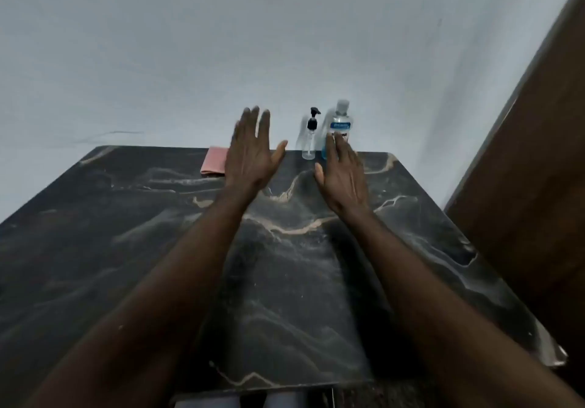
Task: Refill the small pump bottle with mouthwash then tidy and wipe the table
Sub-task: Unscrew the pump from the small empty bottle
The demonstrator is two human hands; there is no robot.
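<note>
Forearms stretch from the near edge out over the dark marble-patterned tabletop [285,281] with pale veins. Further on, the left hand [251,154] is raised above the surface, fingers spread and straight, holding nothing. The right hand [343,174] is lower, also flat and empty, its fingertips in front of the lower part of the clear mouthwash bottle with blue liquid and blue label [340,122]; whether they touch it cannot be told. Just left of that bottle stands the small clear pump bottle with black pump head [309,136], upright near the far edge. A folded pink cloth [213,160] lies at the far edge, partly behind the left hand. Beyond is a pale wall [221,43].
</note>
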